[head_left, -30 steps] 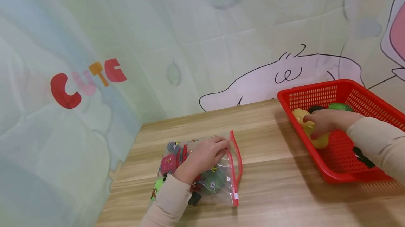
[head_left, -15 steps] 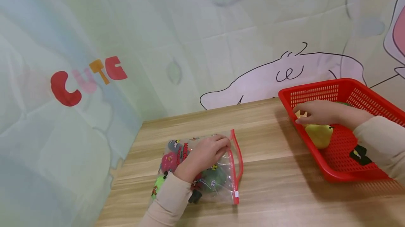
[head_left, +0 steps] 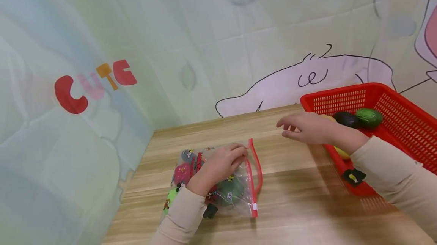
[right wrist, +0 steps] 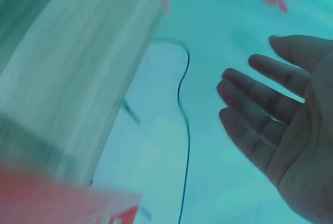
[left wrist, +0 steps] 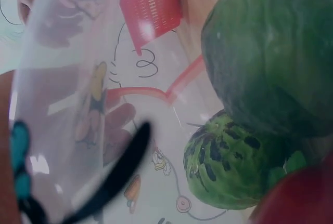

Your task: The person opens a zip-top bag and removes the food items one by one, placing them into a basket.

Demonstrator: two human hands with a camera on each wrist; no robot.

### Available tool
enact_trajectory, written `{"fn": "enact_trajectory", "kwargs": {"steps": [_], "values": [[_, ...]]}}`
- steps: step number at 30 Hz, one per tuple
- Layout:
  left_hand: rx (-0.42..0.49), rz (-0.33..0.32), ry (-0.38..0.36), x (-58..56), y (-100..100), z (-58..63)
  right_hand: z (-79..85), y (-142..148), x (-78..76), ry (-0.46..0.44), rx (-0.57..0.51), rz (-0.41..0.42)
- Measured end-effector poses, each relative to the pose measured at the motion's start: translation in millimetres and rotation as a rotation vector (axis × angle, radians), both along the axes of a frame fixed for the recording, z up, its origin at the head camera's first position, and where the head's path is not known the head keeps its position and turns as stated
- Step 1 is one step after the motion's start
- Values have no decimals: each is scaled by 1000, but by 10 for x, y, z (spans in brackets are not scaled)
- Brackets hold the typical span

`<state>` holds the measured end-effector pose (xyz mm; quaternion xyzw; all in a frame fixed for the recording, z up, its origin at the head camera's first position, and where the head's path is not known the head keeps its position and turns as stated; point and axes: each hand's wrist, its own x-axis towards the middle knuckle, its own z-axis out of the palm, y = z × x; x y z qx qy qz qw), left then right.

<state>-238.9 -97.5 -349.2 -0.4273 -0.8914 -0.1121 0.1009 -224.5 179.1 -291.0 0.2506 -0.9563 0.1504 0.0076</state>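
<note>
My left hand (head_left: pixel 220 167) grips the upper side of a clear printed zip bag (head_left: pixel 244 207) near its red-edged mouth, which gapes. Through the plastic show a pink-red thing (head_left: pixel 182 173), a bright green thing (head_left: pixel 171 198) and a round green one (head_left: pixel 229 192). The left wrist view shows a large green ball like a cabbage (left wrist: pixel 270 52) and a smaller green one with dark marks (left wrist: pixel 221 164). My right hand (head_left: pixel 308 128) is over the table just left of the red basket (head_left: pixel 353 186), fingers spread and nothing between them, as the right wrist view (right wrist: pixel 281 109) confirms.
In the basket lie a dark avocado-like thing (head_left: pixel 346 119), a green ridged fruit (head_left: pixel 369 118) and a yellow fruit (head_left: pixel 341 153) partly hidden by my right arm. A printed cloth backdrop (head_left: pixel 191 47) hangs behind the wooden table (head_left: pixel 283 184).
My right hand has left the yellow fruits in the basket and moved left over its rim, above the table, with nothing in it. The left hand and the bag have stayed put.
</note>
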Motion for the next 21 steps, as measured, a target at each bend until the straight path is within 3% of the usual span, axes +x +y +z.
{"fn": "enact_trajectory", "kwargs": {"steps": [7,13,21], "values": [[9,-6,18,-16,1,-31,-278,-357,19,6,116,178],[37,-5,22,-7,-46,-34,-622,-623,-9,-35,167,199],[34,0,44,19,-60,-58,-1145,-854,-109,165,39,277]]}}
